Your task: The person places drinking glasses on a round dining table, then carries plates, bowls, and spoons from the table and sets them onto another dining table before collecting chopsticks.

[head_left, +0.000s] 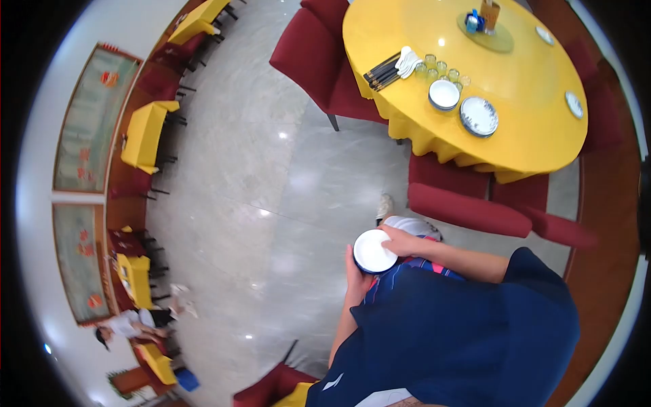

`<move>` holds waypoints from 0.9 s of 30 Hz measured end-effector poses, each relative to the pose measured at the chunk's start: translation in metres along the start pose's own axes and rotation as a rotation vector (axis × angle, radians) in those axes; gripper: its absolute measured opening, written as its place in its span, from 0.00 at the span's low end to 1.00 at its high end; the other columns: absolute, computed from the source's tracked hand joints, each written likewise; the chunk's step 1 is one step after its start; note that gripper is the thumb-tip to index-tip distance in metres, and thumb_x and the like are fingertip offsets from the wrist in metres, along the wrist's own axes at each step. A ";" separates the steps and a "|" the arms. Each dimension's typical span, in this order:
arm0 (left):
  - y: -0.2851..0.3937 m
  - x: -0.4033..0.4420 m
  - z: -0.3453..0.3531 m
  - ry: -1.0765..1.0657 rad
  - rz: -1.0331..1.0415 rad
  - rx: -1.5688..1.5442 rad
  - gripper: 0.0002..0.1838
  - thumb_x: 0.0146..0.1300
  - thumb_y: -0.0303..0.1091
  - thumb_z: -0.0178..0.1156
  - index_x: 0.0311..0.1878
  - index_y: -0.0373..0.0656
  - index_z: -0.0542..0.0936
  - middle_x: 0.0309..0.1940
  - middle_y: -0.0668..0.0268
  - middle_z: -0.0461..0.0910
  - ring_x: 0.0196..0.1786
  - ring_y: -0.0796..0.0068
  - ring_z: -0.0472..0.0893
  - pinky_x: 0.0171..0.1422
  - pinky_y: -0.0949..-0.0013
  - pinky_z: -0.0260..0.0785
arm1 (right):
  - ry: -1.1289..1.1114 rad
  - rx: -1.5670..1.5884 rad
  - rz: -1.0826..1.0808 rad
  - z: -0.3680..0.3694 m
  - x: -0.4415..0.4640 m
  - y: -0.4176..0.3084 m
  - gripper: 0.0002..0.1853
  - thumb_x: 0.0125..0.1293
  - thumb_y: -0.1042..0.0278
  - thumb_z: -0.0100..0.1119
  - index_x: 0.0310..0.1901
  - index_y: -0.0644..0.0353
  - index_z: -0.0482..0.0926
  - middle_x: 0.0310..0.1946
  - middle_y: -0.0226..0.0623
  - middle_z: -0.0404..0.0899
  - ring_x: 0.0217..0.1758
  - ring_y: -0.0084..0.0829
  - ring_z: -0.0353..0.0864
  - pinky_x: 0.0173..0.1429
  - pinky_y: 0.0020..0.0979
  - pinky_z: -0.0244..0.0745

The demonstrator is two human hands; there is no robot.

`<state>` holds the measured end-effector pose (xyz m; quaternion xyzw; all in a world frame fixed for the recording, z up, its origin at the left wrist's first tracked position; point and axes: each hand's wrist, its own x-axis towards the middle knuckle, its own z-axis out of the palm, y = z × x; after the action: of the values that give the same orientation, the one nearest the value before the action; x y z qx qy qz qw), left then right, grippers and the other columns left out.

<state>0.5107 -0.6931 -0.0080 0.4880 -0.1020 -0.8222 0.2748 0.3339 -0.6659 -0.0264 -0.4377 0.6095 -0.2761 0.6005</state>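
Note:
A white bowl with a dark blue outer side (pixel 375 251), perhaps the top of a stack, is held in front of my body. My left hand (pixel 354 275) wraps round its lower left side. On its right side, my right hand (pixel 399 241) grips the rim, with the thumb over the edge. The yellow-covered round table (pixel 407 27) stands beyond, bearing a stack of bowls (pixel 444 94), a stack of patterned plates (pixel 479 116), several small glasses (pixel 441 68), white spoons (pixel 407 62) and dark chopsticks (pixel 384 72).
Red chairs (pixel 468 209) stand along the near side of the table, another (pixel 308 57) at its left. Grey floor (pixel 271 176) stretches leftward to smaller yellow tables (pixel 144 136) by the wall. A seated person (pixel 132 325) is at the lower left.

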 end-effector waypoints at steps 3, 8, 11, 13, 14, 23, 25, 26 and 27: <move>0.045 0.041 0.011 -0.002 0.097 0.094 0.31 0.70 0.58 0.39 0.63 0.42 0.68 0.60 0.57 0.72 0.63 0.63 0.71 0.67 0.58 0.63 | 0.082 0.129 0.025 -0.007 0.051 -0.012 0.25 0.63 0.72 0.49 0.62 0.63 0.62 0.50 0.53 0.75 0.56 0.42 0.75 0.59 0.36 0.69; 0.118 0.089 0.070 -0.233 0.239 0.345 0.36 0.65 0.58 0.48 0.70 0.47 0.57 0.67 0.59 0.61 0.66 0.59 0.67 0.69 0.54 0.60 | 0.338 0.307 -0.103 -0.042 0.107 -0.038 0.24 0.64 0.73 0.48 0.62 0.63 0.62 0.50 0.50 0.75 0.54 0.39 0.75 0.59 0.37 0.70; 0.140 0.120 0.101 -0.382 0.200 0.362 0.38 0.62 0.51 0.54 0.72 0.48 0.54 0.67 0.59 0.59 0.67 0.58 0.65 0.69 0.54 0.61 | 0.377 0.669 0.104 -0.085 0.097 -0.076 0.25 0.64 0.72 0.49 0.63 0.63 0.61 0.50 0.50 0.75 0.54 0.38 0.75 0.58 0.36 0.70; 0.148 0.138 0.130 -0.466 0.142 0.570 0.35 0.62 0.42 0.53 0.71 0.47 0.54 0.65 0.59 0.61 0.67 0.58 0.65 0.68 0.54 0.62 | 0.482 0.678 0.087 -0.092 0.100 -0.068 0.24 0.65 0.71 0.49 0.63 0.63 0.61 0.51 0.52 0.75 0.54 0.41 0.76 0.58 0.36 0.71; 0.146 0.147 0.145 -0.470 0.145 0.624 0.34 0.60 0.35 0.50 0.71 0.46 0.54 0.63 0.59 0.62 0.66 0.59 0.66 0.66 0.54 0.64 | 0.621 0.615 0.028 -0.093 0.103 -0.060 0.24 0.65 0.71 0.47 0.63 0.63 0.60 0.49 0.53 0.75 0.50 0.42 0.78 0.47 0.36 0.75; 0.119 0.221 0.216 -0.603 -0.344 1.223 0.33 0.57 0.30 0.50 0.68 0.47 0.58 0.57 0.57 0.67 0.55 0.65 0.73 0.55 0.66 0.71 | 1.191 0.577 0.176 -0.104 0.086 -0.022 0.24 0.63 0.74 0.50 0.61 0.63 0.63 0.50 0.59 0.74 0.54 0.52 0.75 0.59 0.42 0.68; 0.111 0.240 0.223 -0.609 -0.336 1.292 0.32 0.58 0.27 0.50 0.68 0.46 0.58 0.56 0.57 0.68 0.55 0.65 0.73 0.55 0.67 0.71 | 1.233 0.674 0.238 -0.109 0.089 -0.022 0.24 0.62 0.74 0.50 0.61 0.62 0.63 0.50 0.59 0.75 0.54 0.52 0.75 0.59 0.42 0.68; 0.111 0.249 0.230 -0.604 -0.372 1.280 0.31 0.59 0.25 0.49 0.68 0.45 0.58 0.56 0.56 0.69 0.56 0.65 0.73 0.57 0.67 0.70 | 1.255 0.687 0.254 -0.114 0.093 -0.021 0.24 0.62 0.74 0.50 0.61 0.62 0.63 0.50 0.59 0.75 0.54 0.52 0.75 0.59 0.42 0.68; 0.112 0.256 0.238 -0.622 -0.391 1.292 0.31 0.59 0.25 0.49 0.68 0.45 0.58 0.56 0.56 0.69 0.56 0.65 0.73 0.57 0.67 0.70 | 1.278 0.682 0.266 -0.120 0.098 -0.022 0.24 0.63 0.73 0.49 0.62 0.62 0.64 0.50 0.56 0.75 0.54 0.49 0.76 0.58 0.41 0.70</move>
<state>0.2503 -0.9508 -0.0310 0.3062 -0.5498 -0.7324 -0.2599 0.2319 -0.7833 -0.0406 0.0973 0.7688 -0.5765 0.2592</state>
